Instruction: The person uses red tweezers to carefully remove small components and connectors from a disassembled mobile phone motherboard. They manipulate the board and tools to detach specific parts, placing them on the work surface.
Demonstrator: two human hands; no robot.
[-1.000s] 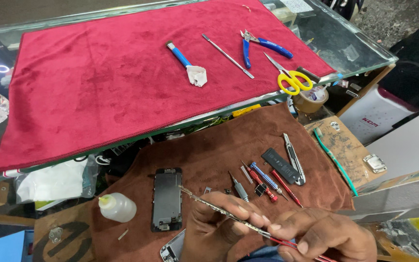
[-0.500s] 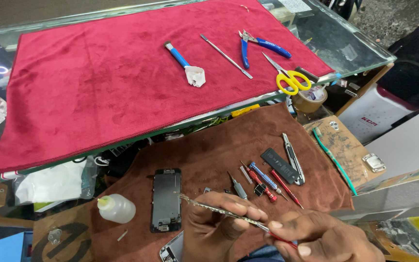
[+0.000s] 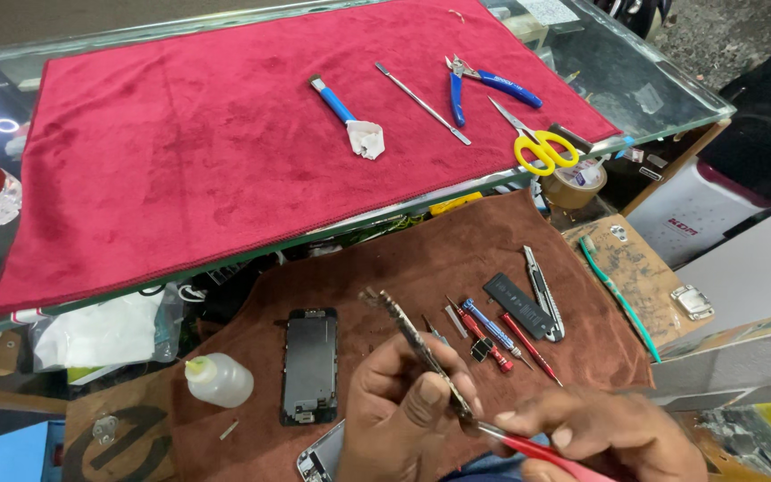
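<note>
At lower centre, the left hand (image 3: 403,411) grips one narrow circuit board (image 3: 421,348); the right hand (image 3: 600,433) pinches one red-handled screwdriver (image 3: 537,453) against it.

left hand: the left hand (image 3: 403,406) pinched a long, narrow metal frame (image 3: 417,344) between thumb and fingers (image 3: 427,406), tilted up and to the left.
right hand: the right hand (image 3: 604,437) gripped a red tool (image 3: 542,455), its tip touching the frame's lower end.
brown cloth: the brown cloth (image 3: 385,268) carried a phone screen (image 3: 309,364), a glue bottle (image 3: 218,379), screwdrivers (image 3: 493,335), a battery (image 3: 518,306) and a knife (image 3: 544,293).
red cloth: the red cloth (image 3: 180,152) on the glass desk (image 3: 653,85) carried a brush (image 3: 347,116), a spudger (image 3: 423,103), pliers (image 3: 488,85) and yellow scissors (image 3: 533,141).
tape: a tape roll (image 3: 577,186) sat below the desk edge.
</note>
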